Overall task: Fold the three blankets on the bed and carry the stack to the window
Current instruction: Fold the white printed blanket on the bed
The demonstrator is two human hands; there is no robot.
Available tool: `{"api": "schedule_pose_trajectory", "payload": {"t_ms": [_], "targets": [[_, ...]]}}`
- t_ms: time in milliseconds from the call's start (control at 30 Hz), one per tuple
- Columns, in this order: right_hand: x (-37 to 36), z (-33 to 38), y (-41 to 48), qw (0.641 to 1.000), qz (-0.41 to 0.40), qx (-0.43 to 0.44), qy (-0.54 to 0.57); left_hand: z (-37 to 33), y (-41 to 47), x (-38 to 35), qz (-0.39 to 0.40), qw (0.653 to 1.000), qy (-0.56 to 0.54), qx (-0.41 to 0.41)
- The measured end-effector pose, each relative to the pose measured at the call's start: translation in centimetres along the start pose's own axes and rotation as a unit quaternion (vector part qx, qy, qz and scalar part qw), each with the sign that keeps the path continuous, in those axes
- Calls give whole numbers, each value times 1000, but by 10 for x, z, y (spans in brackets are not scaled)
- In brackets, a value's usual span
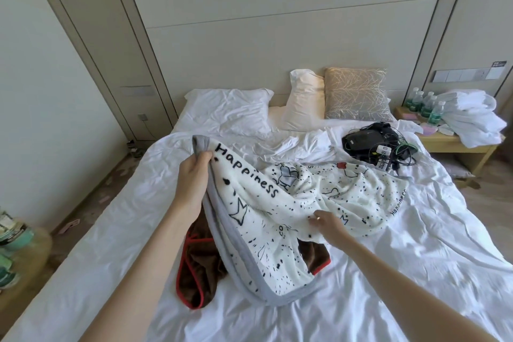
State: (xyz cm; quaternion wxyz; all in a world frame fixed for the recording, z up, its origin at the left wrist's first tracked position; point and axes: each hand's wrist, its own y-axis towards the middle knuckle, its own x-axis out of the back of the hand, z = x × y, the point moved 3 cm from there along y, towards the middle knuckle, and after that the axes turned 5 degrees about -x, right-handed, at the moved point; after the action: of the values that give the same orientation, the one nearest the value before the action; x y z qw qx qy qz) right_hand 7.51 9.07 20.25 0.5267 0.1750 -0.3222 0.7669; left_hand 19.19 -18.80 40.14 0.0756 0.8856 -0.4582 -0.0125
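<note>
Fingers [204, 157] of the left hand [193, 175] are closed on the grey-edged corner of the white blanket [277, 219], lifted over the bed [111, 244]. A brown blanket [200, 264] is partly covered beneath. Right hand [323, 223] fingers are pinched into the white cloth. A third blanket cannot be told. The brown one could be dragged along if snagged.

You are looking at a white blanket [291, 203] with black specks, "Happiness" lettering and grey trim, lying crumpled mid-bed, one corner lifted, covering a brown blanket [200, 264] edged in red.
</note>
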Motion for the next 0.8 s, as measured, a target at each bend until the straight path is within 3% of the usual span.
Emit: {"api": "schedule_pose_trajectory", "payload": {"t_ms": [100, 167, 267, 400, 533, 733, 800], "targets": [[27, 20, 0, 998, -46, 9, 32, 12, 4, 4, -19, 997, 74, 15], [49, 44, -7, 997, -48, 55, 29, 22, 1, -4, 23, 993, 112, 13], [75, 90, -27, 990, -18, 139, 21, 24, -15, -36, 166, 977, 134, -28], [94, 148, -62, 971, 39, 234, 17, 14, -40, -90, 336, 926, 160, -60], [104, 170, -84, 954, 66, 289, 48, 0, -47, -109, 315, 928, 164, -114], [109, 139, -85, 953, 129, 247, 114, -25, -45, -108, 242, 958, 100, -119], [98, 125, -80, 962, 91, 242, 85, -35, -47, -110, 247, 958, 83, -120]]}}
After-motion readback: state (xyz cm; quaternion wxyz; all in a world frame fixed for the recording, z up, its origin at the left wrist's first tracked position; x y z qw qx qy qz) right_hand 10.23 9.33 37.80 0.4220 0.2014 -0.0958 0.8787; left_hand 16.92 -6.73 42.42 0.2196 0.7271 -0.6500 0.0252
